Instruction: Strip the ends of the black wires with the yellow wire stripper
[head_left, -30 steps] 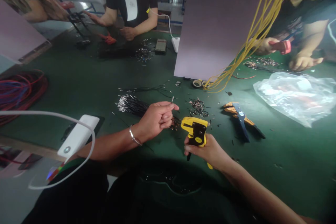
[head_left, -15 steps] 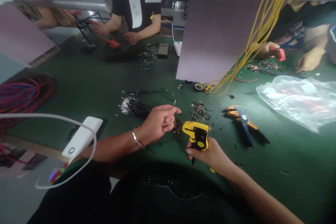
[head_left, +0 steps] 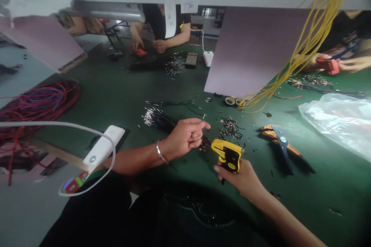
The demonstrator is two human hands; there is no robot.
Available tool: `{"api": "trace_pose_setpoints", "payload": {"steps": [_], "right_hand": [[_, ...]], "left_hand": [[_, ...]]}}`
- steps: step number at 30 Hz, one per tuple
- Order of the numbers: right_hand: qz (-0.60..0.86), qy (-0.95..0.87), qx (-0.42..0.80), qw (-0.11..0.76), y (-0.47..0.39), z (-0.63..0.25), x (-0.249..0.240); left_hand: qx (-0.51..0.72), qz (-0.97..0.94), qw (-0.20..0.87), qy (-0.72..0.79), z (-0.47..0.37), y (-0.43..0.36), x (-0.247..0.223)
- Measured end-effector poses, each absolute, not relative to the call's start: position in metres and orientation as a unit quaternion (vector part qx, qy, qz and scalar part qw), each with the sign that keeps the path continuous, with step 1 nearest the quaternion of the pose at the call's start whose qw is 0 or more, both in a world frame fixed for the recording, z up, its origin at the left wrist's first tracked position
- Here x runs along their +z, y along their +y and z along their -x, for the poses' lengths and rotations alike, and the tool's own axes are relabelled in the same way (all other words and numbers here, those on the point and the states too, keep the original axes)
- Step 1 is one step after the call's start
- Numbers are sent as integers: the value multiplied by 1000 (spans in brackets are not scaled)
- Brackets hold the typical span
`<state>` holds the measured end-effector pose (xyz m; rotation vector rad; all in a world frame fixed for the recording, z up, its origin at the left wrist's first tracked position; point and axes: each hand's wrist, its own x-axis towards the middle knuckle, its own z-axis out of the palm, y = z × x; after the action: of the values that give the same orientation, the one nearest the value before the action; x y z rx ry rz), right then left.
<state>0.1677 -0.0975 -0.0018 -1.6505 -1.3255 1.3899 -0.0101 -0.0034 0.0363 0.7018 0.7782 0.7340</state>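
My left hand [head_left: 188, 137], with a silver bracelet at the wrist, is closed in a pinch near the middle of the table. A short wire [head_left: 204, 116] with a pale metallic tip sticks up from its fingertips; the rest of it is hidden by the fingers. My right hand [head_left: 245, 179] is wrapped around a yellow and black wire stripper [head_left: 228, 154], its head up and just right of my left hand. Behind my left hand lies a bundle of black wires [head_left: 162, 119] with shiny ends. Black scraps [head_left: 230, 127] are piled behind the stripper.
A blue and orange wire stripper [head_left: 282, 142] lies to the right, near a clear plastic bag [head_left: 339, 119]. Yellow wires [head_left: 301, 58] hang from the shelf beside a panel [head_left: 252, 46]. Red wire coils [head_left: 46, 102] and a white power bank [head_left: 104, 144] are left. Two co-workers handle red tools opposite.
My view has shifted, so the scene sits further right. My hands keep nearly the same pose over the table. The co-workers' hands have moved around their red tools.
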Motion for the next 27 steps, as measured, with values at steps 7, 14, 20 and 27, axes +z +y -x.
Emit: {"api": "trace_pose_setpoints", "payload": {"steps": [7, 14, 20, 27], "right_hand": [[648, -503, 481, 311, -100, -167, -12], [665, -535, 431, 295, -97, -171, -10], [672, -530, 434, 280, -93, -173, -6], [669, -524, 442, 287, -92, -171, -2]], "left_hand": [[344, -337, 800, 358, 12, -4, 43], [332, -362, 790, 366, 14, -8, 52], [311, -373, 793, 368, 14, -15, 57], [302, -373, 801, 358, 13, -23, 58]]}}
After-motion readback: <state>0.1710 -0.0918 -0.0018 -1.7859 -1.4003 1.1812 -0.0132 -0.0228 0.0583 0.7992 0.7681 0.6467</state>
